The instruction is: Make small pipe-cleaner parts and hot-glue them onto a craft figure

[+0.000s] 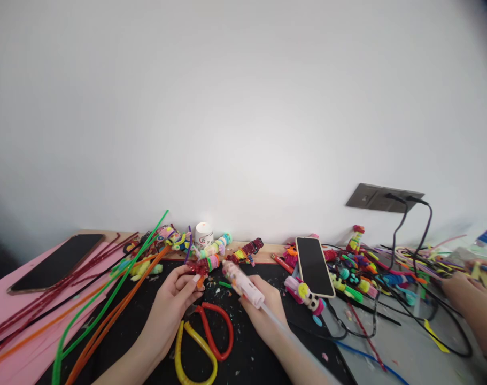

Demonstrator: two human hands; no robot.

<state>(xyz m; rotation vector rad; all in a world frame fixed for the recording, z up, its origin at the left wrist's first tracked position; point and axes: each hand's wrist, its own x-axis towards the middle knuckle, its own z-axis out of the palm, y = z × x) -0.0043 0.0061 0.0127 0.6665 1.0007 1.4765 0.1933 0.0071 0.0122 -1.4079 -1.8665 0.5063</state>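
My left hand [175, 299] pinches a small red and orange pipe-cleaner piece [198, 268] between its fingertips, just above the black mat [147, 331]. My right hand [263, 310] is wrapped round a white and pink glue gun [243, 282], whose nozzle points left toward that piece. A clear glue stick [283, 326] runs back from the gun along my right forearm. Scissors with a red and a yellow handle loop [205, 342] lie on the mat between my wrists.
Long green, orange and red pipe cleaners [107, 305] fan out at the left over a pink sheet holding a dark phone [56, 263]. A second phone [314, 266], small pipe-cleaner figures, a white candle [204, 233] and black cables crowd the back and right. Another person's hands [468, 291] work at the far right.
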